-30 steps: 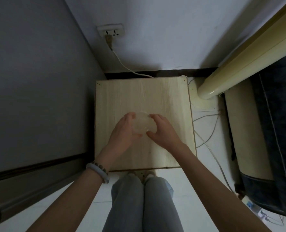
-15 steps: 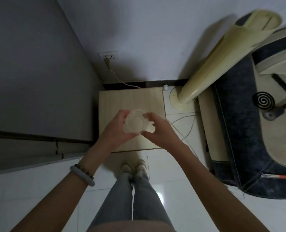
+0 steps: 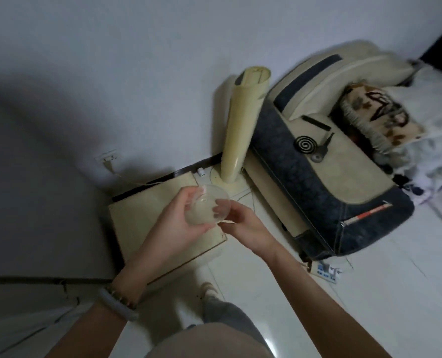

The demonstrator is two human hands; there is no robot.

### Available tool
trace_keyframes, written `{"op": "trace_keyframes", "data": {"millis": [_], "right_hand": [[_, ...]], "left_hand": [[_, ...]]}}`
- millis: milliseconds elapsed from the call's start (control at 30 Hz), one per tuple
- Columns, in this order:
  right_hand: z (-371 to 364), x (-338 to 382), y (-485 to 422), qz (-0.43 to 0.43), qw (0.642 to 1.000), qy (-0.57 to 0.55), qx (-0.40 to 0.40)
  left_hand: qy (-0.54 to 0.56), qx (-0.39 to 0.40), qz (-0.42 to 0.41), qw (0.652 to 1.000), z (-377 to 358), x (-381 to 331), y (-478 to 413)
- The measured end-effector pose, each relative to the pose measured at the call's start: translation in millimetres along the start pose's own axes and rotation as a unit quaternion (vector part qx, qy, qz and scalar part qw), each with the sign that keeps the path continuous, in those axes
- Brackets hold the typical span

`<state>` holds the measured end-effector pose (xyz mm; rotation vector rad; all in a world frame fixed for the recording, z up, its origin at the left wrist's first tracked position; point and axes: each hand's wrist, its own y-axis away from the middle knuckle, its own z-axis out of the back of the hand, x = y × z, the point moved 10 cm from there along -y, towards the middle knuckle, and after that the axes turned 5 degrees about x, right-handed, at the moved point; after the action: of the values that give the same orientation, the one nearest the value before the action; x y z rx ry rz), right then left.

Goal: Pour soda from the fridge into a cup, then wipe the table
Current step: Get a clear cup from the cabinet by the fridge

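A clear plastic cup is held in the air between both grips, above the wooden desk. Its long axis is tilted: the base is sunk into the palm of the left grip, and the open mouth is turned up and away, toward the far right. The left grip is wrapped round the cup's body. The rim is pinched by the right grip, whose fingertips are seen through the thin, see-through wall. A pale bracelet is worn below the left grip. Beyond the grips a cream tower fan is stood on the floor, with a dark blue and cream cushion to the right of it. A black coil is laid on the cushion. A power strip is seen on the floor right of the right grip.
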<state>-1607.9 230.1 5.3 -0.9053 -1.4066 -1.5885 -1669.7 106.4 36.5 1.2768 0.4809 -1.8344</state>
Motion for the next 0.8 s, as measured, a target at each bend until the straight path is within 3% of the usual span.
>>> {"op": "trace_keyframes", "data": {"millis": [200, 467, 800], "right_hand": [[19.8, -24.0, 86.6, 0.001, 0.987, -0.087, -0.132], [18.9, -65.6, 217.3, -0.004, 0.953, -0.108, -0.283], [-1.0, -140.1, 420.6, -0.016, 0.856, -0.183, -0.484]], "left_hand": [[-0.005, 0.124, -0.068, 0.99, -55.8, -40.5, 21.9], [-0.033, 0.278, -0.127, 0.951, -138.2, -82.1, 96.6], [-0.091, 0.466, -0.235, 0.848, -279.4, -138.0, 237.2]]}}
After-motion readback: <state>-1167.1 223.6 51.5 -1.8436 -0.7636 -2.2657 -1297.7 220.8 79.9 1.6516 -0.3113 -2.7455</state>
